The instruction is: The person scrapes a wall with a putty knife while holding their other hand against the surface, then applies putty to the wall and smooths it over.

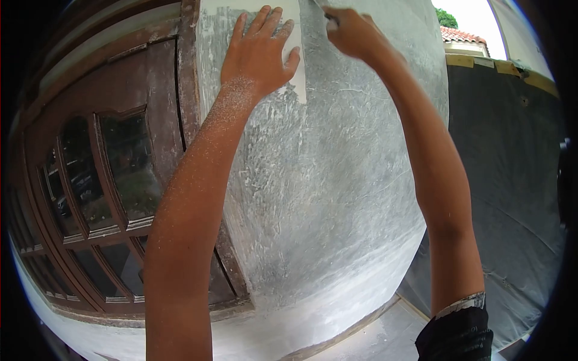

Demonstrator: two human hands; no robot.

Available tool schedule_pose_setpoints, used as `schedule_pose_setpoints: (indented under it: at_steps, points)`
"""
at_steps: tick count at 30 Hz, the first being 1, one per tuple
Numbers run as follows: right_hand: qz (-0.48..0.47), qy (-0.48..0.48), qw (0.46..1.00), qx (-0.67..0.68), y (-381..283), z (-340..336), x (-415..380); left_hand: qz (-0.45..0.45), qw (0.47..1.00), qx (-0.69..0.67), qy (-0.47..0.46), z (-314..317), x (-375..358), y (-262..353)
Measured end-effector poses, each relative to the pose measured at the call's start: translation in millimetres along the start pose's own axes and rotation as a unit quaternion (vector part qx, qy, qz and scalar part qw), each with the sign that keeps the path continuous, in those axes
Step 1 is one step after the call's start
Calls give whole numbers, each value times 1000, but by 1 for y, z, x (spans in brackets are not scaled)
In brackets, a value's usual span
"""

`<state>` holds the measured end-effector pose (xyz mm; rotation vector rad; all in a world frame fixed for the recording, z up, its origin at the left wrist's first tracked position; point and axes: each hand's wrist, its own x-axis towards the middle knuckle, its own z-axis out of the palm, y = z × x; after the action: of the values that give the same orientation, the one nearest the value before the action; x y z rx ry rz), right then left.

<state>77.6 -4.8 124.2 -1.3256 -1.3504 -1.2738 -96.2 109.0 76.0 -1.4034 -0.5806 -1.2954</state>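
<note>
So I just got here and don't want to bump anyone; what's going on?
Someone is at a rough grey wall beside a brown wooden window. Their left hand is spread over a pale patch, with dust along that arm. Their right hand grips a small tool; its far end is cut off by the picture's top edge.

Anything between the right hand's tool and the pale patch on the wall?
Nothing visible between the tool in the right hand and the near edge of the pale patch. Farther left, the left hand covers part.
</note>
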Motion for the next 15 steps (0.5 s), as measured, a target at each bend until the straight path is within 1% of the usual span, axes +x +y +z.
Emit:
schedule_pose_setpoints:
  at_steps: [1, 2, 4, 5, 7, 8, 9, 10, 12, 14, 15]
  points:
    - [-12, 17, 1000, -3, 0, 2, -16, 0, 1000, -7, 0, -4, 0, 1]
    - [-13, 14, 1000, -5, -1, 2, -18, -2, 1000, -10, -1, -9, -1, 0]
    - [6, 1, 1000, 11, -3, -2, -14, 20, 986, -164, -17, -18, 4, -8]
    - [10, 0, 1000, 11, -11, -14, -15, 23, 986, -167, -18, -17, 3, -7]
    - [92, -107, 986, 92, -49, -63, -15, 19, 988, -154, -4, -16, 3, -6]
    - [131, -159, 970, 132, -59, -73, -14, 20, 988, -155, -4, -16, 4, -6]
    - [139, -122, 980, 69, -46, -47, -6, 22, 987, -159, -3, -16, 2, -6]
    - [140, -122, 980, 69, -36, -33, -15, 23, 986, -163, 0, -17, 2, -7]
    - [10, -15, 1000, 16, -16, -13, -32, 23, 986, -167, -3, -18, 2, -6]
    - [0, -1, 1000, 12, -6, 0, -21, 19, 986, -168, -4, -18, 4, -7]
    - [-34, 32, 999, -9, 3, 6, 1, 19, 986, -166, -1, -18, 4, -7]
